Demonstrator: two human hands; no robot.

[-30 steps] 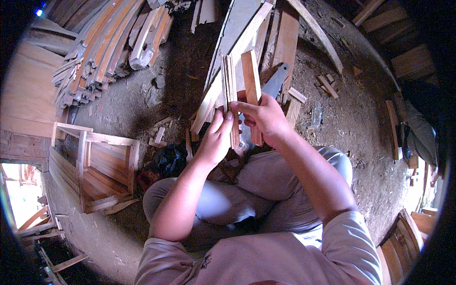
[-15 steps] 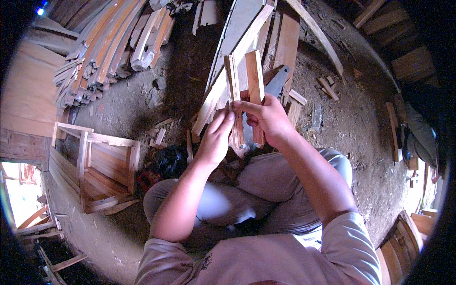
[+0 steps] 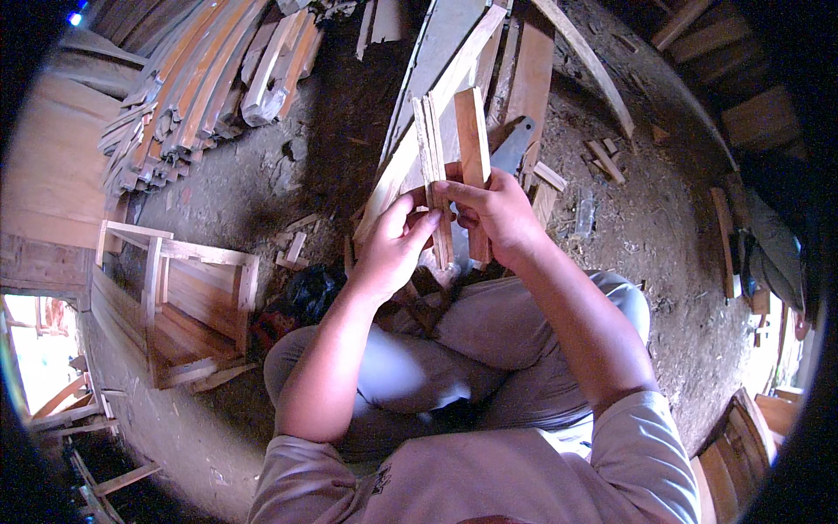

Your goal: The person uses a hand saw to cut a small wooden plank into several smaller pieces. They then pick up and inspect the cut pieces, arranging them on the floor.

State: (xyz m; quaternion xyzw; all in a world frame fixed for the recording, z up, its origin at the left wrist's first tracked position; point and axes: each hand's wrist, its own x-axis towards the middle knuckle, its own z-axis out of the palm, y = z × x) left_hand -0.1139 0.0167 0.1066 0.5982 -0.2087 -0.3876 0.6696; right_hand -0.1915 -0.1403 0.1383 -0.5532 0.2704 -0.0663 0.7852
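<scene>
Forearms (image 3: 336, 358) angle inward, left grip (image 3: 388, 249) beside right grip (image 3: 508, 217), fingers (image 3: 398, 212) curled on both.

**A brown dirt floor (image 3: 690, 253)**

A big pile of long wood strips (image 3: 196, 79) lies on it. A wooden frame (image 3: 209, 255) stands at the left. Little wood bits (image 3: 604, 163) and a crumpled black thing (image 3: 316, 293) lie there too.

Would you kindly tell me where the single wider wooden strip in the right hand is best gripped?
Probably by the upper end of the wooden strip, from the far side, pinching its two long edges: that part stands free beyond the right hand, and a gap separates it from the thin strips on its left.
</scene>
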